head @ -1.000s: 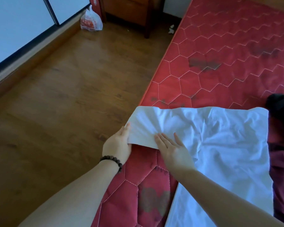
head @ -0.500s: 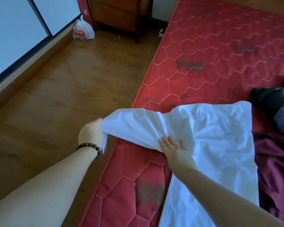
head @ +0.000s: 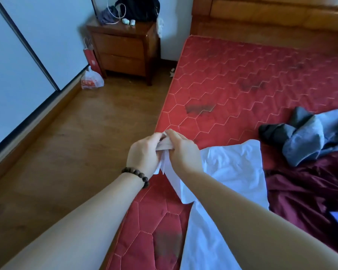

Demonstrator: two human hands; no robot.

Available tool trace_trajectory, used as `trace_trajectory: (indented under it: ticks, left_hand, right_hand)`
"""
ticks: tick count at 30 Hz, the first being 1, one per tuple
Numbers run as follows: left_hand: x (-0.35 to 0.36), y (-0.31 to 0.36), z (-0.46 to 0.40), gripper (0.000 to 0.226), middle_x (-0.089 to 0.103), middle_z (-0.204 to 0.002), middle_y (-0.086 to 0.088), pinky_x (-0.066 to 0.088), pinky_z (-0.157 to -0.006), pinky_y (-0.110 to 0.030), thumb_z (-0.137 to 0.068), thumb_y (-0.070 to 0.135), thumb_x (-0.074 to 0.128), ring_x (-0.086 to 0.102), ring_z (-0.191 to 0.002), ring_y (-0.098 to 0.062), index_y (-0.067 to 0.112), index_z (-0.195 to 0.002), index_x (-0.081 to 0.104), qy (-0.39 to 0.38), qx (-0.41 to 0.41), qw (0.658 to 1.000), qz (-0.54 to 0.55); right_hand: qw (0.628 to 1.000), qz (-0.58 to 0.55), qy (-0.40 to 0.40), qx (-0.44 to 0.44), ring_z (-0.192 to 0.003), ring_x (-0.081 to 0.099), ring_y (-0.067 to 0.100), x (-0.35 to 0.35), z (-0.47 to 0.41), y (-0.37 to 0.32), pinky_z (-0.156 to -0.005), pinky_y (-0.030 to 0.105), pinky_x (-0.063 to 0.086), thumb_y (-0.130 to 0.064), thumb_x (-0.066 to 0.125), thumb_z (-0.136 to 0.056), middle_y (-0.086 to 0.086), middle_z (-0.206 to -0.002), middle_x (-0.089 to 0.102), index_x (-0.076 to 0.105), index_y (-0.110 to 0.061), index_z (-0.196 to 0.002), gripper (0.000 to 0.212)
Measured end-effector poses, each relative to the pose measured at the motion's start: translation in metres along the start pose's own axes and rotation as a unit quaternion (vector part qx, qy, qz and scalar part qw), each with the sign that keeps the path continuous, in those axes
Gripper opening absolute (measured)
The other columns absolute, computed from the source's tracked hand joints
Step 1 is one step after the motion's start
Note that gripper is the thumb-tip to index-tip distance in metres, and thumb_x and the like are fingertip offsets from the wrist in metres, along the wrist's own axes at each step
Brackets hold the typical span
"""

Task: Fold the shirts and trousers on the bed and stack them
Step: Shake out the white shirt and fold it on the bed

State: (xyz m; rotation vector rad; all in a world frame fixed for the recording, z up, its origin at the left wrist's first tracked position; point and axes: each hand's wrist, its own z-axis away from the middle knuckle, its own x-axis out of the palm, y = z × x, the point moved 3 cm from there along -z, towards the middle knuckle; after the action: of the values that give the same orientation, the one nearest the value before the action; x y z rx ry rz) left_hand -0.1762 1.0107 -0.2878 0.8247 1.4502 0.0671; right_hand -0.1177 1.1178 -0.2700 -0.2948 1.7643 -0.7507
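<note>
Both hands have come together since a moment ago: the left hand and right hand now each grip the bunched corner of the white shirt, lifted above the bed's edge. Its crumpled cotton trails onto the red quilted mattress, stitched in hexagons. Grey clothes and maroon fabric lie beside; brown wooden floor is at left.

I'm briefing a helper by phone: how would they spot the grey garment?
Start at the red mattress. Along its right side a grey garment lies crumpled, above the maroon cloth and beside the white shirt. It alone is blue-grey.
</note>
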Motion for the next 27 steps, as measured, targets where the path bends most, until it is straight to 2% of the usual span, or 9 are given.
trace_trajectory:
  ticks: [2,5,8,11,14,16,19,24,27]
  left_hand:
    - [0.003,0.034,0.003,0.031,0.071,-0.098,-0.01,0.048,-0.071,-0.031,-0.089,0.014,0.058,0.066,-0.089,-0.031,0.013,-0.119,0.065,0.015,0.051,0.999,0.01]
    - [0.023,0.072,0.006,0.025,0.071,-0.086,-0.017,0.052,-0.065,-0.042,-0.087,0.011,0.06,0.066,-0.079,-0.038,0.008,-0.11,0.069,0.021,0.071,0.997,0.026]
    - [0.055,0.114,0.005,0.028,0.071,-0.091,-0.016,0.052,-0.069,-0.043,-0.083,0.003,0.059,0.066,-0.084,-0.038,0.006,-0.109,0.068,0.019,0.089,0.994,0.066]
    - [0.104,0.152,0.016,0.043,0.064,-0.123,-0.012,0.047,-0.091,-0.037,-0.085,0.0,0.056,0.059,-0.114,-0.03,0.008,-0.127,0.058,-0.031,0.137,0.982,0.125]
    - [0.164,0.155,0.037,0.056,0.03,-0.155,-0.01,0.018,-0.113,-0.022,-0.095,0.015,0.052,0.025,-0.145,-0.018,0.007,-0.147,0.032,-0.106,0.167,0.977,0.079]
    - [0.204,0.136,0.055,0.07,0.01,-0.161,-0.01,0.005,-0.12,-0.027,-0.097,0.033,0.05,0.005,-0.149,-0.02,0.007,-0.152,0.014,-0.17,0.181,0.967,-0.048]
    - [0.237,0.094,0.08,0.093,-0.011,-0.16,-0.012,0.0,-0.12,-0.042,-0.092,0.052,0.048,-0.012,-0.148,-0.027,0.006,-0.152,-0.006,-0.238,0.158,0.932,-0.221]
    - [0.254,0.061,0.095,0.083,-0.011,-0.161,-0.009,-0.004,-0.12,-0.036,-0.093,0.035,0.042,-0.013,-0.148,-0.021,0.006,-0.151,-0.009,-0.245,0.124,0.933,-0.234]
    - [0.262,0.067,0.086,0.073,-0.007,-0.162,-0.004,-0.01,-0.119,-0.035,-0.097,0.025,0.037,-0.011,-0.148,-0.017,0.008,-0.152,-0.008,-0.212,0.138,0.933,-0.256]
  right_hand:
    - [0.998,-0.039,0.039,-0.009,-0.114,0.058,0.026,-0.036,0.004,0.019,-0.087,0.029,0.043,-0.002,0.045,-0.086,0.0,-0.134,0.058,0.058,-0.017,-0.129,0.047]
    - [0.998,-0.033,0.052,-0.005,-0.131,0.045,0.014,-0.083,0.017,0.064,-0.102,0.015,0.032,0.013,0.041,-0.081,-0.004,-0.149,0.043,0.057,-0.023,-0.133,0.064]
    - [0.998,-0.002,0.055,0.03,-0.131,0.036,0.004,-0.124,0.038,0.125,-0.103,0.003,0.02,0.018,0.039,-0.081,-0.01,-0.153,0.032,0.057,-0.026,-0.133,0.071]
    - [0.993,0.041,0.087,0.073,-0.131,0.034,0.002,-0.15,0.075,0.19,-0.105,0.01,0.023,0.016,0.043,-0.083,-0.013,-0.155,0.027,0.053,-0.024,-0.137,0.068]
    - [0.981,0.109,0.091,0.133,-0.133,0.029,0.001,-0.15,0.129,0.261,-0.107,0.016,0.026,0.01,0.046,-0.087,-0.013,-0.157,0.016,0.043,-0.021,-0.144,0.065]
    - [0.968,0.153,-0.012,0.196,-0.143,0.017,0.01,-0.129,0.17,0.308,-0.113,0.023,0.022,0.003,0.042,-0.092,-0.005,-0.161,0.004,0.03,-0.018,-0.15,0.063]
    - [0.923,0.235,-0.174,0.25,-0.149,-0.002,0.019,-0.09,0.216,0.35,-0.12,0.039,0.008,-0.003,0.034,-0.094,0.001,-0.162,-0.001,0.02,-0.016,-0.152,0.061]
    - [0.916,0.305,-0.095,0.242,-0.148,-0.012,0.026,-0.067,0.206,0.349,-0.116,0.048,-0.012,-0.023,0.044,-0.089,0.007,-0.162,-0.004,0.009,-0.018,-0.154,0.074]
    - [0.891,0.39,-0.112,0.206,-0.147,-0.015,0.027,-0.066,0.184,0.349,-0.112,0.058,-0.015,-0.018,0.038,-0.093,0.006,-0.162,-0.004,-0.003,-0.02,-0.154,0.073]
